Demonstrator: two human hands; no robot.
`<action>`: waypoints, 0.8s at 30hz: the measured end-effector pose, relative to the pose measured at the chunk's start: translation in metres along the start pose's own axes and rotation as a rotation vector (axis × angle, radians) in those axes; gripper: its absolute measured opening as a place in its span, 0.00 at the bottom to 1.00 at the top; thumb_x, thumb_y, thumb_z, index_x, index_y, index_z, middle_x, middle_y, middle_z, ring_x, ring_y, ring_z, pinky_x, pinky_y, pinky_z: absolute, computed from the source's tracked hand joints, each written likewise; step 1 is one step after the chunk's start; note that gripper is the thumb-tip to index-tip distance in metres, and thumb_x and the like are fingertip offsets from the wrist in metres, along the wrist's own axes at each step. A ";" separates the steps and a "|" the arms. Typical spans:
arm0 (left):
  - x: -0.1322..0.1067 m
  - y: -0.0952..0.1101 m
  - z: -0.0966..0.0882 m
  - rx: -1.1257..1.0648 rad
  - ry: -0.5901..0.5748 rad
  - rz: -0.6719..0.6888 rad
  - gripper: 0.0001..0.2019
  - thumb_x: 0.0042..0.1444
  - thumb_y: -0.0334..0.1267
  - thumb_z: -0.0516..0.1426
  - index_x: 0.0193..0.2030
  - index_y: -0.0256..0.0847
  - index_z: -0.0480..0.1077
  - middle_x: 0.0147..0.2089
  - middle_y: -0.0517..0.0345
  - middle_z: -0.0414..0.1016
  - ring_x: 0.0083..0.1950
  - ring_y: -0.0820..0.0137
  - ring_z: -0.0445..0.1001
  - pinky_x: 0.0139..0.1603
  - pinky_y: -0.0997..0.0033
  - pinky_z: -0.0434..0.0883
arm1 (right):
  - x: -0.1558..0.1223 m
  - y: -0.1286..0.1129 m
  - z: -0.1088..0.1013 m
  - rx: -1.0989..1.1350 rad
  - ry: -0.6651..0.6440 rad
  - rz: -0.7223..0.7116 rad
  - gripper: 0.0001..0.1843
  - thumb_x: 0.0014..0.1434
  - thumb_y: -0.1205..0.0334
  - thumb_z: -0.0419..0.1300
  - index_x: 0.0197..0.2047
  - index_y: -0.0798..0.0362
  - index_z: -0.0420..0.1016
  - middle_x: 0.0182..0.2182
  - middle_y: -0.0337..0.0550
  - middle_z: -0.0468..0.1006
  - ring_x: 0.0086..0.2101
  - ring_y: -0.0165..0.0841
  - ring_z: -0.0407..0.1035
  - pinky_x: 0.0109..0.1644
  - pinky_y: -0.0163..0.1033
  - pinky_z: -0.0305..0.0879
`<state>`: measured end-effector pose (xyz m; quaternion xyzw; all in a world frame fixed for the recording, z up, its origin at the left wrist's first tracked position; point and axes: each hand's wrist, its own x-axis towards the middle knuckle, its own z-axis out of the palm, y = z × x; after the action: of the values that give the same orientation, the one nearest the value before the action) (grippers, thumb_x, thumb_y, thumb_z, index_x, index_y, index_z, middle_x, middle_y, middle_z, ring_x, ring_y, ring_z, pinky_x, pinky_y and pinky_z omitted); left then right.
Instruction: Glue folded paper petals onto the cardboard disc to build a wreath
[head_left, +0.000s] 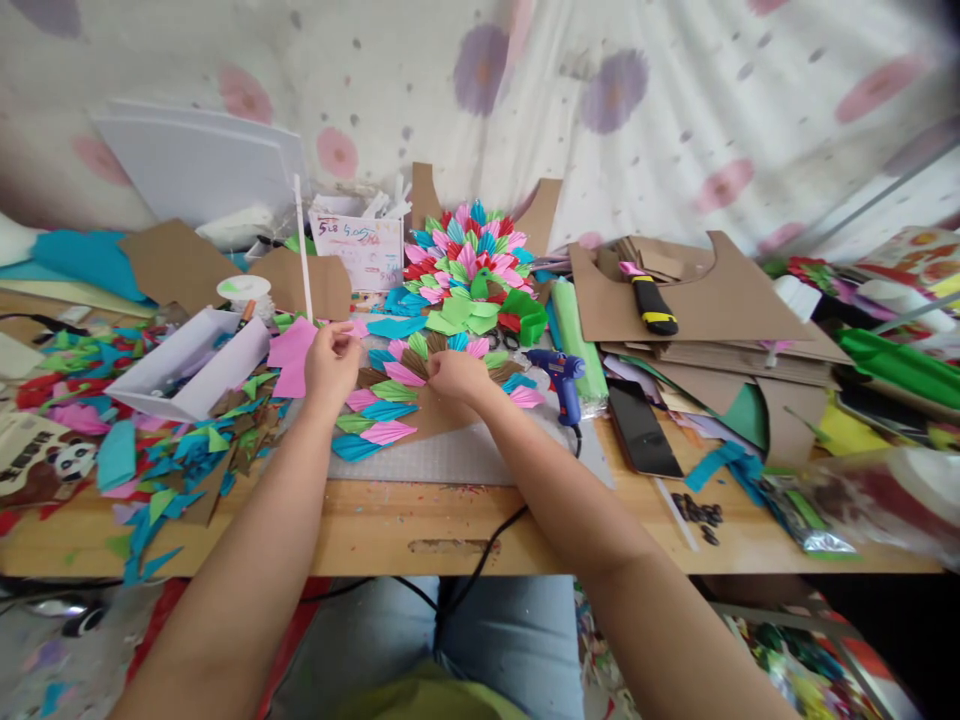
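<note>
A cardboard piece [450,412] lies on a grey mat, bearing layered pleated paper petals [386,410] in pink, blue, green and brown. My right hand [459,378] is over its middle, fingers closed and pressed down among the petals; what they pinch, if anything, is hidden. Left of the cardboard, my left hand [331,362] is raised with curled fingers, and a small pink paper petal [359,328] shows at its fingertips. Beside that hand lie pink paper sheets [291,357]. Behind the cardboard are loose blue petals [396,327] and green petals [461,314].
A blue hot glue gun [559,380] stands right of the mat, its black cord running over the table edge. Nearby are a phone [643,428], cardboard sheets [690,300] and a yellow-black cutter [655,305]. A white box [191,365] and paper scraps [187,455] cover the left.
</note>
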<state>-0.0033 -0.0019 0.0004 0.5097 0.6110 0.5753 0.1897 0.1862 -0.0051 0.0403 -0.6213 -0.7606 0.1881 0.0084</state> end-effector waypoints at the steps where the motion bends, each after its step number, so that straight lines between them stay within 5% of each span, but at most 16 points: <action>1: 0.001 0.000 -0.001 -0.032 0.010 -0.024 0.08 0.50 0.37 0.55 0.38 0.40 0.67 0.30 0.61 0.70 0.29 0.73 0.70 0.35 0.71 0.68 | 0.001 0.000 -0.001 -0.001 -0.014 0.006 0.14 0.51 0.65 0.55 0.42 0.48 0.74 0.43 0.44 0.77 0.41 0.37 0.71 0.40 0.38 0.64; 24: 0.004 -0.007 -0.004 0.039 -0.005 -0.001 0.09 0.48 0.36 0.55 0.38 0.41 0.69 0.32 0.60 0.71 0.31 0.72 0.70 0.36 0.70 0.68 | 0.002 -0.004 0.006 -0.046 0.041 -0.022 0.12 0.51 0.63 0.55 0.40 0.48 0.74 0.42 0.45 0.78 0.43 0.40 0.72 0.42 0.41 0.65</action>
<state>-0.0107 0.0008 -0.0037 0.5142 0.6219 0.5620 0.1816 0.1805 -0.0059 0.0359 -0.6166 -0.7712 0.1578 0.0119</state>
